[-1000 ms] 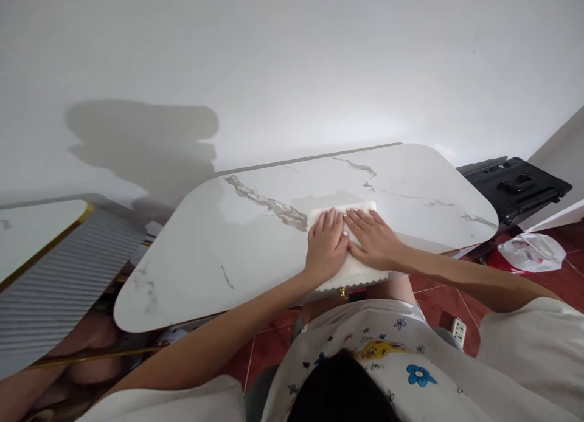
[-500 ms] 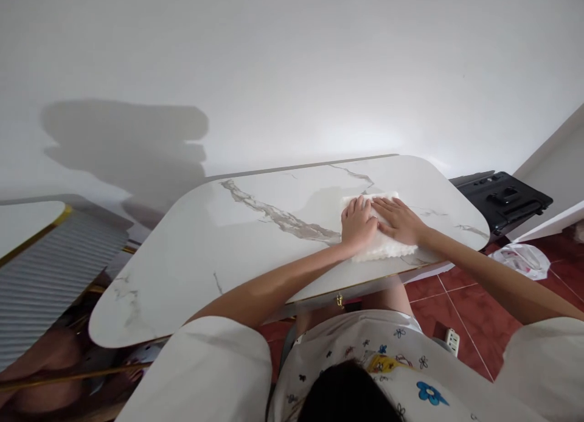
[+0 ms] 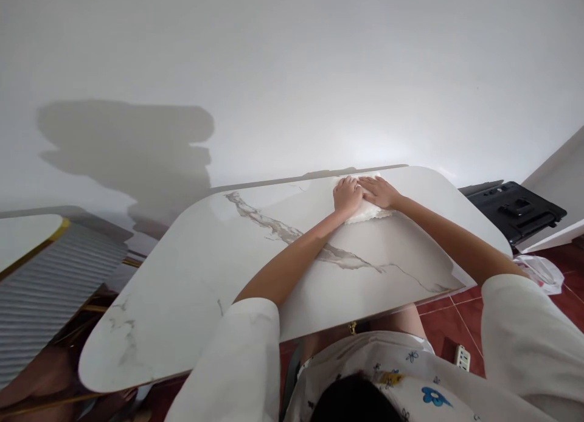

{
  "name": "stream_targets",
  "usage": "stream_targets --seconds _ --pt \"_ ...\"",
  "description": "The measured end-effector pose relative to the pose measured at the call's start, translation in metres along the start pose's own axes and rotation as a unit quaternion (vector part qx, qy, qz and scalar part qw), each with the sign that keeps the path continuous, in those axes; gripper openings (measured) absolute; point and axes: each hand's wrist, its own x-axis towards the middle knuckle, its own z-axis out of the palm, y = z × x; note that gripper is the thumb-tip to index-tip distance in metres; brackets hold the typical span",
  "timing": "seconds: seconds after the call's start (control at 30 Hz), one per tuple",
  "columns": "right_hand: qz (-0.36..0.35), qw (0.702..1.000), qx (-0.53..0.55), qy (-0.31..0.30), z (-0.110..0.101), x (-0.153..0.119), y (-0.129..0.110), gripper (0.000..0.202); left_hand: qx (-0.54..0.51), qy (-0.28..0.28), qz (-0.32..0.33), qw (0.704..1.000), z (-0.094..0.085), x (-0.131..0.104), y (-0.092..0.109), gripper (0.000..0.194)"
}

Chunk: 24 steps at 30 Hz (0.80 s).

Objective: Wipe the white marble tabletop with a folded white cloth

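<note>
A white textured cloth (image 3: pixel 367 212) lies on the marble-patterned white tabletop (image 3: pixel 182 276), close to its back edge by the wall. My left hand (image 3: pixel 347 196) rests on the cloth's left part, palm down, with its fingers pointing toward the wall. Beside it, my right hand (image 3: pixel 379 192) is spread flat on the cloth, its fingers reaching left to the left hand. Both hands press the cloth from above, and neither is wrapped round it. The hands hide much of the cloth.
At the right stands a black case (image 3: pixel 515 209), with a clear plastic bag (image 3: pixel 542 273) on the red tiled floor. A power strip (image 3: pixel 462 357) lies near my lap. Another ribbed-sided table (image 3: pixel 59 288) is at the left, with part of a person's legs below.
Both hands have slid with the cloth away from me, toward the table's back edge and slightly left. The view has shifted a little.
</note>
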Motion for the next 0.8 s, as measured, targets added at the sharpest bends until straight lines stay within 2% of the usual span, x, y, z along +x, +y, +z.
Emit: stream_targets --seconds 0.23,0.4,0.5,0.6,0.7,0.8 --pt "-0.020 0.999 0.030 0.017 0.012 0.054 0.027 0.056 0.027 0.029 -0.005 0.999 0.001 0.039 -0.022 0.034" --pt "-0.031 0.997 0.064 0.040 0.017 0.071 0.050 0.055 0.052 0.020 0.000 0.998 0.008 0.059 -0.022 0.033" --pt "-0.029 0.996 0.071 0.047 0.013 0.065 0.066 0.055 0.062 0.007 0.008 0.998 0.018 0.068 -0.008 0.033" --pt "-0.008 0.997 0.058 0.045 0.006 0.048 0.084 0.056 0.059 0.000 0.015 0.998 0.031 0.072 0.015 0.035" --pt "0.025 0.998 0.038 0.042 0.000 0.024 0.097 0.058 0.046 0.000 0.032 0.998 0.044 0.069 0.038 0.038" --pt "0.045 0.998 0.023 0.033 -0.005 0.003 0.098 0.059 0.037 -0.008 0.052 0.998 0.049 0.060 0.051 0.042"
